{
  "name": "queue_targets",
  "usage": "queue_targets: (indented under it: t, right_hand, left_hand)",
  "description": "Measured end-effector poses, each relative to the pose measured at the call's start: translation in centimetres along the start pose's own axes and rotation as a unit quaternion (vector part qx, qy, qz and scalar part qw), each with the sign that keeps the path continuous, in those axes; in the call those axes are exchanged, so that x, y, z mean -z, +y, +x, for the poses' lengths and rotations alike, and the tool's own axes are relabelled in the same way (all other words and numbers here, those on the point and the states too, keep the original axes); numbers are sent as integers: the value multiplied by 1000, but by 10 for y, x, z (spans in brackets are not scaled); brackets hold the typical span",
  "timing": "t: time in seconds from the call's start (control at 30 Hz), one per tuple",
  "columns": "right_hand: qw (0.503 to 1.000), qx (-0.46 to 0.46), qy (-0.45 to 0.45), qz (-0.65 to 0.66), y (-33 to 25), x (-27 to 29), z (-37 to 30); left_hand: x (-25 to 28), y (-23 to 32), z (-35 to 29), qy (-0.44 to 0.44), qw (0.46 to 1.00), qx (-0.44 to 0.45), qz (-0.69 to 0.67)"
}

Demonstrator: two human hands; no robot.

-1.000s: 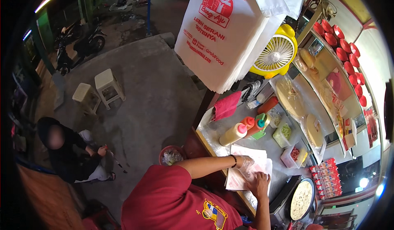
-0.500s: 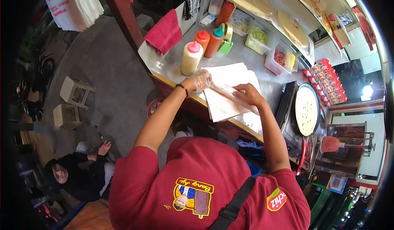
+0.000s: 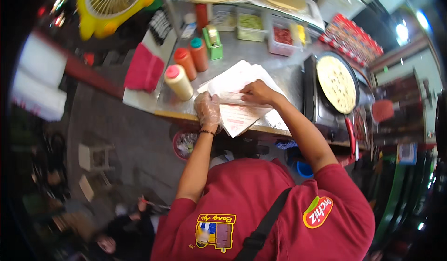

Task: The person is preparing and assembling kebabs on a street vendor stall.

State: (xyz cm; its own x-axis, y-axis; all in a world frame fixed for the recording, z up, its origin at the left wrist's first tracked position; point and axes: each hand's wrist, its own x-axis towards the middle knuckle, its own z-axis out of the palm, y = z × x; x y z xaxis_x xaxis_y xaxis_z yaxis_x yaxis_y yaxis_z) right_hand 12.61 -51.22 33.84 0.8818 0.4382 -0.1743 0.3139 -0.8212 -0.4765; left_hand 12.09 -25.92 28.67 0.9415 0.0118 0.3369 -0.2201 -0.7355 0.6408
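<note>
White wrapping paper (image 3: 235, 119) with faint red print lies in a loose stack at the counter's front edge. Across it runs a long paper-wrapped roll (image 3: 230, 99); what is inside is hidden. My left hand (image 3: 207, 109), in a clear plastic glove, is closed on the roll's left end. Bare, my right hand (image 3: 257, 93) bends its fingers down onto the wrapped roll near its middle. Just beyond my left hand stand a cream sauce bottle (image 3: 179, 85) with a pink cap, a red-capped bottle (image 3: 185, 63) and a teal-capped bottle (image 3: 199, 56).
At right, a round flatbread (image 3: 336, 81) sits in a pan on a stove, its red handle (image 3: 350, 134) pointing toward me. Along the back are a green tape dispenser (image 3: 214, 46) and tubs of lettuce (image 3: 250, 22) and red filling (image 3: 282, 36). A waste bin (image 3: 184, 144) stands below.
My view has turned, so the counter appears shifted leftward. My left hand has come round onto the roll's end, and my right hand has moved farther over the roll.
</note>
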Motion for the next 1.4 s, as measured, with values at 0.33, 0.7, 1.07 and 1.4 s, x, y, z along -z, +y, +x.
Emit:
queue_targets:
  t: [0.33, 0.7, 1.07, 1.4]
  right_hand:
    - [962, 61, 224, -143, -20, -15, -20]
    - [985, 7, 125, -121, -24, -5, 6]
    - [953, -282, 91, -62, 69, 50, 48]
    - [930, -359, 48, -63, 107, 61, 53]
  left_hand:
    - [-1, 9, 25, -93, 925, -367, -14]
    - [15, -22, 80, -313, 885, -341, -47]
    - [-77, 68, 86, -209, 880, -425, 34]
    - [-106, 104, 77, -159, 821, -549, -9]
